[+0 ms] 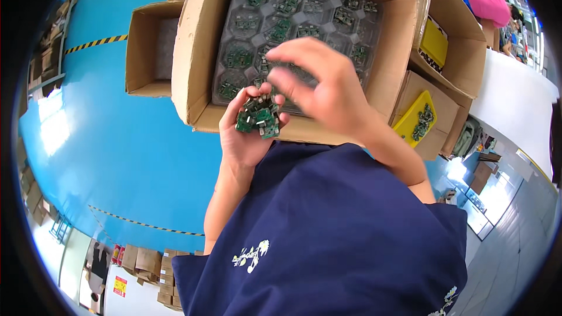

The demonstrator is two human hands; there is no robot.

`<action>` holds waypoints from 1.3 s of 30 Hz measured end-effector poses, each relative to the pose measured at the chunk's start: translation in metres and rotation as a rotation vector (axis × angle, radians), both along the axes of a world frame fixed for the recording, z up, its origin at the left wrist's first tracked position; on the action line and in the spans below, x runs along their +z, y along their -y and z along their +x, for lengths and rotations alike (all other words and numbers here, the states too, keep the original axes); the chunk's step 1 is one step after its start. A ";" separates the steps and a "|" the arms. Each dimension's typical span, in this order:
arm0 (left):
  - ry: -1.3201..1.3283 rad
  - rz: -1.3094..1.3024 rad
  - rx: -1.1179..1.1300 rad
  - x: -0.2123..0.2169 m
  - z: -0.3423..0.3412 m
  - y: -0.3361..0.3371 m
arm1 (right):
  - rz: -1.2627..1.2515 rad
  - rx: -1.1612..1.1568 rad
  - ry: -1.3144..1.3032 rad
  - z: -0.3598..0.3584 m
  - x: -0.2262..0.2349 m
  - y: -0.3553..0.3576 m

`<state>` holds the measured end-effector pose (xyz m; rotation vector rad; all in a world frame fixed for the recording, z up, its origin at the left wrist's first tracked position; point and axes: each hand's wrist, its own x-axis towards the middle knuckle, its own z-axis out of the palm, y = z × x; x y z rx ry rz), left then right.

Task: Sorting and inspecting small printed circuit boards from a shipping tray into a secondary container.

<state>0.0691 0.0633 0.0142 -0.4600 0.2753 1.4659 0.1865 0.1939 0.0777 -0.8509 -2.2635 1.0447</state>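
Left grip point(239, 141) cups circuit boards point(258, 118) in its palm.

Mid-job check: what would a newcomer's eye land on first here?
Probably the pile of green circuit boards cupped in the left hand, near the picture's middle, with the blurred right hand beside it. Next, the large open cardboard box at top, holding a clear pocketed tray of similar boards, and the bright blue floor at left.
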 end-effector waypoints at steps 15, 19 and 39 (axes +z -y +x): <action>-0.096 0.053 0.165 0.008 -0.031 0.015 | 0.405 0.429 0.626 -0.007 -0.146 -0.025; -0.115 0.037 0.230 0.013 -0.043 0.022 | 0.351 0.412 0.614 -0.006 -0.149 -0.027; -0.090 0.099 0.088 0.013 -0.021 -0.028 | 0.063 0.144 -0.041 0.000 0.033 -0.040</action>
